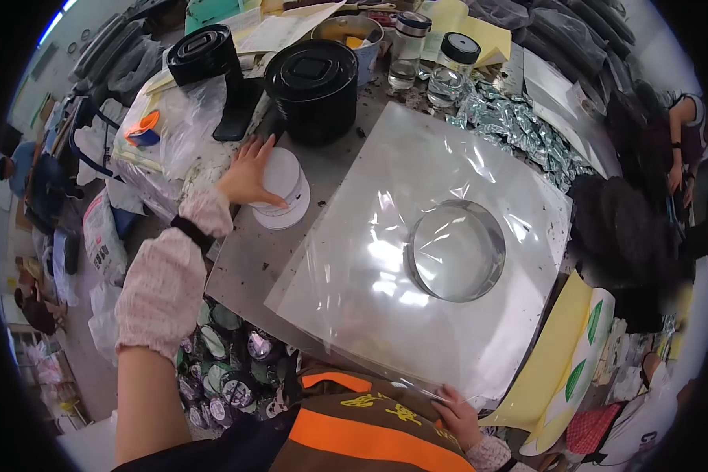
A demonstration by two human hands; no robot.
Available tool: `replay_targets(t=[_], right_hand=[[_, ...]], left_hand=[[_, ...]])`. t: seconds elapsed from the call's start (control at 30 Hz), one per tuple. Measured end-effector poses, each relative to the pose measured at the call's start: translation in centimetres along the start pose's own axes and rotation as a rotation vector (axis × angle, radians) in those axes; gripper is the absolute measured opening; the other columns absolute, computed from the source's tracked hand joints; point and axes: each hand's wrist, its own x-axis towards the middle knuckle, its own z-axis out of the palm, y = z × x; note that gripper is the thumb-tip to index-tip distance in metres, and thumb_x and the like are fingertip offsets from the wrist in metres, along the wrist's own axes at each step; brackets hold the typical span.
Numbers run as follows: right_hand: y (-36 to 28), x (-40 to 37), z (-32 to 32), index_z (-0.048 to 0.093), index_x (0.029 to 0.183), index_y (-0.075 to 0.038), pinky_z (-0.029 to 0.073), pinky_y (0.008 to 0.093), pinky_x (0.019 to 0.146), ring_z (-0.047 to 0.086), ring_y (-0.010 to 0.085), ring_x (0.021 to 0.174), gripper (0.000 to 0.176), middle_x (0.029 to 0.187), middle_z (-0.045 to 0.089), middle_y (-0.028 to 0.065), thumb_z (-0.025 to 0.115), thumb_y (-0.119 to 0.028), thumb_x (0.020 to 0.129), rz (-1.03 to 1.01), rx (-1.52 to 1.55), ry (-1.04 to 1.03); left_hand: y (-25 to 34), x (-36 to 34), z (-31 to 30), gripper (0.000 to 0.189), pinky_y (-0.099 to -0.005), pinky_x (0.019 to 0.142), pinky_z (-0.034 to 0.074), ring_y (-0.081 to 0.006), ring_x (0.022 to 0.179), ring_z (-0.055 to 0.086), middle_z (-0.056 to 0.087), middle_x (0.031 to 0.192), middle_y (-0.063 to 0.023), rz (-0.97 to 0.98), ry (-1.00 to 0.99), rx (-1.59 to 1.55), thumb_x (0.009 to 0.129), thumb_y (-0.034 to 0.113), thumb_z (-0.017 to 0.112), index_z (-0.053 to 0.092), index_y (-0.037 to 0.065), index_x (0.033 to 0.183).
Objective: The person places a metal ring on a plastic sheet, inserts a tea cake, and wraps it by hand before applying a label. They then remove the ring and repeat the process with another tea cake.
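Note:
My left hand (246, 175) lies with fingers spread at the left side of a small stack of white round discs (289, 211), its thumb across the top one. At the near edge of the table, my right hand (458, 415) has its fingers closed on the edge of a clear plastic sheet (346, 259); its thumb is hidden. The glossy sheet lies over a pale flat board. On top stands a clear round ring (458, 252), right of centre.
Behind the discs stand a black lidded tub (312, 90) and a black round-topped device (204, 55). Farther back are glass jars (453, 71) and crumpled foil strips (519, 130). A yellow-backed sheet (562, 358) curls at the right. Several round pieces (236, 385) lie below the table edge.

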Motion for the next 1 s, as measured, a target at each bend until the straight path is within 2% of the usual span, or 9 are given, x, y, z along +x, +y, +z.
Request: replay_targets(t=[0.1,0.2,0.3,0.43,0.57,0.63,0.77,0.87,1.0], right_hand=[[-2.5,-1.7,-2.2,0.071,0.111,-0.007,0.059,0.0387,0.082,0.071,0.0303,0.097,0.034,0.104,0.073,0.0144,0.071,-0.002,0.077,0.244,0.149,-0.025],[-4.5,1.6,-4.6,0.071,0.102,-0.006,0.059,0.0351,0.068,0.073,0.0289,0.076,0.027,0.088,0.074,0.0114,0.071,0.0,0.076,0.141,0.204,0.162],[-2.7,2.6,-8.0,0.069,0.109,-0.005,0.056,0.0462,0.088,0.068,0.0354,0.104,0.033,0.109,0.071,0.0164,0.07,-0.001,0.077,0.04,0.001,0.173],[2.1,9.2,-10.4,0.07,0.105,-0.006,0.058,0.0363,0.078,0.071,0.0297,0.091,0.025,0.099,0.073,0.0117,0.071,-0.006,0.08,0.262,-0.171,0.475],[6.1,7.1,-12.7,0.071,0.108,-0.01,0.057,0.036,0.08,0.071,0.0291,0.09,0.022,0.1,0.073,0.0122,0.071,-0.014,0.086,0.29,-0.083,0.364],[8.5,6.3,-16.6,0.072,0.106,-0.007,0.057,0.0327,0.077,0.071,0.0249,0.088,0.018,0.1,0.073,0.0123,0.07,-0.014,0.09,0.52,-0.042,0.61],[23.2,2.2,-24.0,0.067,0.108,0.0,0.056,0.0299,0.072,0.067,0.0151,0.085,0.023,0.096,0.07,0.0082,0.07,-0.018,0.093,0.763,0.303,1.151],[31.2,1.0,-28.7,0.064,0.101,-0.001,0.055,0.0294,0.067,0.063,0.0155,0.077,0.026,0.089,0.064,0.0053,0.073,-0.024,0.092,0.841,0.794,1.545],[34.3,4.5,-32.0,0.061,0.093,-0.005,0.054,0.0285,0.065,0.06,0.0145,0.073,0.031,0.083,0.06,0.0035,0.078,-0.03,0.088,0.875,0.928,1.739]], left_hand=[[-0.3,1.6,0.0,0.15,-0.0619,0.117,0.02,-0.0506,0.146,0.019,0.021,0.156,-0.0328,-0.115,-0.208,0.029,0.046,0.064,0.091,0.01,0.005,0.158],[3.3,-0.2,-0.1,0.151,-0.0646,0.114,0.023,-0.0509,0.144,0.022,0.024,0.155,-0.0301,-0.116,-0.265,0.065,0.045,0.061,0.093,0.01,0.006,0.158],[4.4,-1.6,0.3,0.146,-0.0678,0.112,0.024,-0.0494,0.142,0.029,0.029,0.152,-0.0303,-0.115,-0.19,-0.008,0.048,0.059,0.092,0.013,0.005,0.158],[3.6,-2.4,1.9,0.126,-0.0581,0.111,0.028,-0.0451,0.141,0.032,0.035,0.15,-0.0266,-0.042,-0.077,-0.035,0.054,0.043,0.089,0.023,0.005,0.155],[5.5,-4.4,2.4,0.089,-0.0553,0.11,0.031,-0.0394,0.132,0.043,0.051,0.136,-0.0196,-0.055,0.128,0.13,0.055,0.029,0.088,0.05,0.004,0.131],[6.8,-5.6,2.4,0.063,-0.05,0.084,0.044,-0.0398,0.101,0.057,0.058,0.105,-0.0149,-0.138,0.171,-0.099,0.056,0.02,0.088,0.059,0.002,0.109],[3.4,-6.3,5.0,0.027,-0.0411,0.075,0.049,-0.0321,0.085,0.065,0.067,0.093,-0.0144,0.012,0.411,-0.4,0.068,0.002,0.08,0.062,-0.002,0.088],[2.4,-6.4,4.3,0.015,-0.0326,0.065,0.047,-0.0176,0.071,0.062,0.067,0.08,-0.0075,-0.417,0.314,-0.763,0.076,-0.001,0.077,0.062,-0.003,0.077],[1.1,-5.8,3.6,0.008,-0.0259,0.06,0.042,-0.0085,0.066,0.054,0.062,0.074,-0.0006,-0.52,0.228,-0.71,0.081,-0.002,0.074,0.066,-0.003,0.081]])
